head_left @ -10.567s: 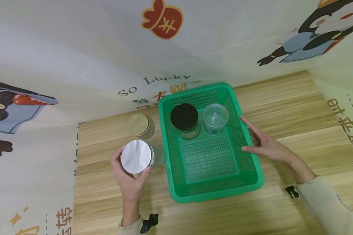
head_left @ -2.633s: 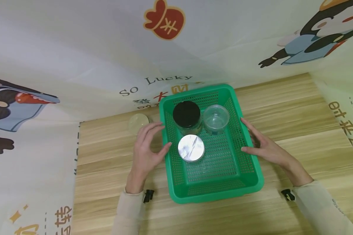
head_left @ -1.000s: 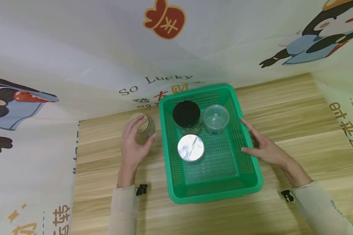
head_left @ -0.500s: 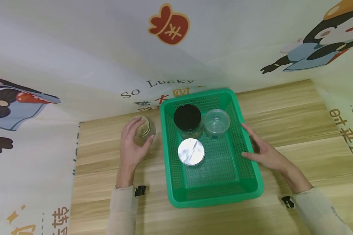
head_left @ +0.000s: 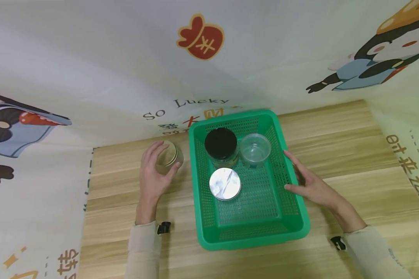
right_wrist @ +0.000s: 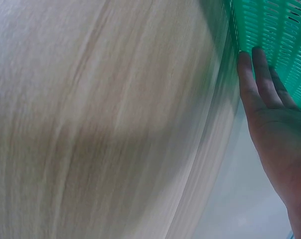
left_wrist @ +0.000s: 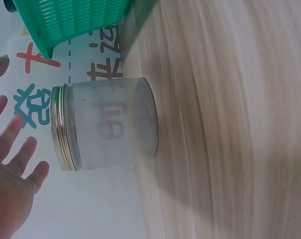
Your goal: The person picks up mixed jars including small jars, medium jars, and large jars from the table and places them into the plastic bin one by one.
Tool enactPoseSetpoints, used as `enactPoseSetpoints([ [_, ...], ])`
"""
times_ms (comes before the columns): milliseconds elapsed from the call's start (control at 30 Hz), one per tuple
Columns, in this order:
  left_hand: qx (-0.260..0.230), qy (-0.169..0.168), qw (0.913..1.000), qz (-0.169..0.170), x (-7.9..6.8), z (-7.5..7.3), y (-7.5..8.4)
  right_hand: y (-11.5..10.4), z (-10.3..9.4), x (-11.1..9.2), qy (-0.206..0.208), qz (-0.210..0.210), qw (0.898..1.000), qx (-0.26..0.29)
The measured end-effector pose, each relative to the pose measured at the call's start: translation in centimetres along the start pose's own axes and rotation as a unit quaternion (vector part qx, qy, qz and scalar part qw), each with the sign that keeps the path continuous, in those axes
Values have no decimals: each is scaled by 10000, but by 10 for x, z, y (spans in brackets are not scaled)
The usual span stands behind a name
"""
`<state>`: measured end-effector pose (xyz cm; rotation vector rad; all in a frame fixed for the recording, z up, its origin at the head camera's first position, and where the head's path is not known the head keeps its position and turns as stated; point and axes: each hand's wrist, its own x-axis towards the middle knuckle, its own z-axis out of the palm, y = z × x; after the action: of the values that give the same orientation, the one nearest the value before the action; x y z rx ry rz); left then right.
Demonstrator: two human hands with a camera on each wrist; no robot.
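Note:
A clear jar with a gold lid [head_left: 167, 154] stands upright on the table, left of a green plastic basket [head_left: 199, 217]. My left hand [head_left: 153, 170] hovers at this jar with thumb and fingers spread. In the left wrist view a gap shows between the fingers and the jar [left_wrist: 105, 124]. At the basket's right side is my right hand [head_left: 312, 186], thumb near the rim. Its extended fingers [right_wrist: 262, 74] touch the outer wall in the right wrist view. Inside the basket are a black-lidded jar [head_left: 221, 144], a clear round container [head_left: 255, 149] and a silver-lidded jar [head_left: 225, 184].
Under everything lies a wood-grain table [head_left: 118, 201]. A pale printed cloth [head_left: 125, 69] hangs behind it and along both sides. The basket's back edge sits close to the cloth.
The silver-lidded jar, earlier in my left hand, now stands in the basket. My left hand has let it go and moved left to the gold-lidded jar. My right hand has stayed at the basket.

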<state>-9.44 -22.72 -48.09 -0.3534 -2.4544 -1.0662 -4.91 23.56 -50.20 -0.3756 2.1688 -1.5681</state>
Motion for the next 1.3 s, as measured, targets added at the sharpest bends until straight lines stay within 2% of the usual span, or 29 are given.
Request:
enactPoseSetpoints([
  [267,94,-83,9999,-91,-4,-1,-4,4,5,-1,60,-3,9999,80],
  [533,206,-133,9995,-193,-1,-1,-6,4,5,1,54,-98,9998,145],
  [767,202,-294,9984,-434,0,2,-4,5,3,-1,99,-71,9999,43],
  [1133,376,-161,9982,-447,0,2,-9,5,2,1,64,-175,9998,36],
  [1300,428,-359,9963,-646,-1,2,-13,4,2,2,41,-220,9997,94],
])
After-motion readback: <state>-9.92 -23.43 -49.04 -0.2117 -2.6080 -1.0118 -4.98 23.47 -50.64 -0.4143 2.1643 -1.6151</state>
